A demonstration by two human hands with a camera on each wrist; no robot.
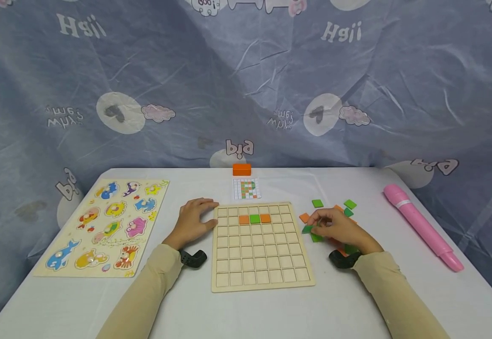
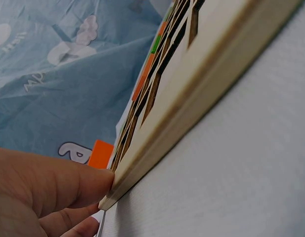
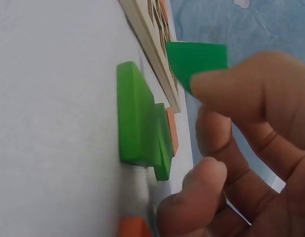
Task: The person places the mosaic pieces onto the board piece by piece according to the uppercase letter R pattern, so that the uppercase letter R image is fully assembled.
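Observation:
My left hand (image 1: 192, 221) lies at the far left corner of a wooden grid board (image 1: 263, 278); its thumb (image 2: 93, 185) touches the board's edge, fingers extended. In the third column from the left and on, the board bears an orange square tile (image 1: 244, 220), a green square tile (image 1: 255, 219) and another orange one (image 1: 265, 218). To the board's right, my right hand (image 1: 339, 228) pinches a green tile with one curved side (image 3: 199, 59) between thumb and fingers. Below it sit loose tiles, among them a thick-looking green tile (image 3: 135, 118).
Behind the board lie a printed pattern card (image 1: 247, 189) and an orange block (image 1: 241, 170). A sea-animal puzzle board (image 1: 114, 240) is on the left, a pink pen-shaped object (image 1: 424, 228) on the right. More loose tiles, such as a green one (image 1: 350, 204), surround the right hand.

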